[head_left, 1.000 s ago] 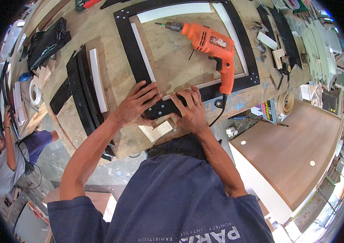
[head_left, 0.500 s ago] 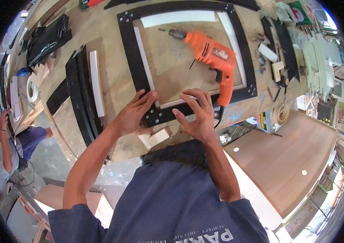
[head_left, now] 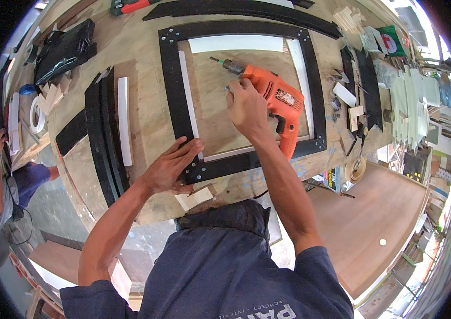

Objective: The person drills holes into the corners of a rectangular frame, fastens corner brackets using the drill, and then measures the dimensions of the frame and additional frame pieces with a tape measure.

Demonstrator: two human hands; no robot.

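A square black frame [head_left: 169,80] lies flat on the plywood workbench [head_left: 140,48], with white strips [head_left: 236,43] along its inner edges. My left hand [head_left: 175,165] presses flat on the frame's near left corner, fingers spread. An orange power drill [head_left: 281,98] lies inside the frame, its bit pointing left. My right hand [head_left: 247,106] is at the drill's front end beside the chuck, fingers curled. Whether it grips the drill or something small is hidden by the hand itself.
Black strips [head_left: 98,133] and a white strip [head_left: 123,119] lie left of the frame. A small wood block [head_left: 194,198] sits at the near edge. A black bag [head_left: 63,50] lies far left, a brown board [head_left: 374,212] to the right. Another person [head_left: 2,186] stands at the left.
My right hand has left the frame's near edge and moved up to the drill. My left hand has stayed on the near left corner. The view has shifted closer to the frame.
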